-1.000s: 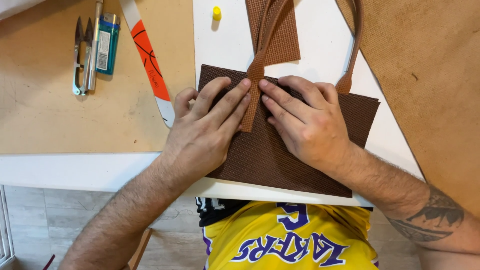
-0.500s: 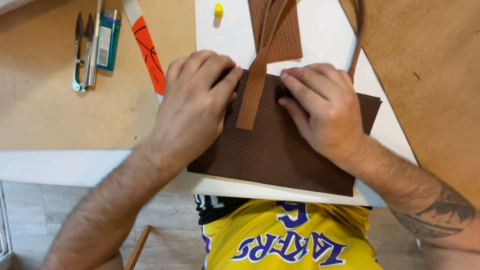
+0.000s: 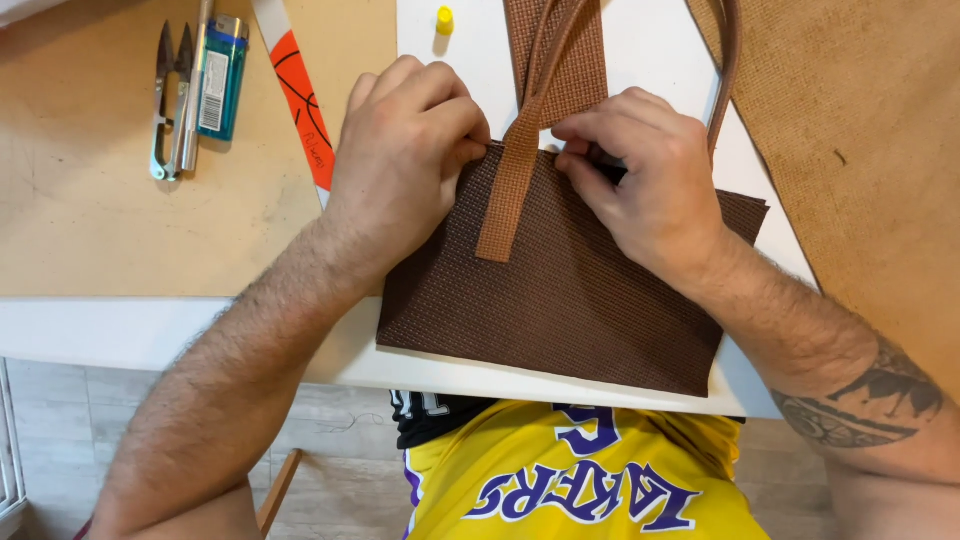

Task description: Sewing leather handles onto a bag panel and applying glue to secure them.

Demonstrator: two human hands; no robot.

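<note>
Atop brown panel (image 3: 570,300), both hands' curled fingers (image 3: 450,120).

Bare tan board (image 3: 90,230) left of snips (image 3: 165,100), lighter (image 3: 220,75).

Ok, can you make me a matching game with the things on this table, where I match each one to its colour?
Things:
1. lighter
2. cap
3. panel
4. snips

Colours:
A. yellow
B. silver
C. blue
D. dark brown

Pairs: 1-C, 2-A, 3-D, 4-B
</note>
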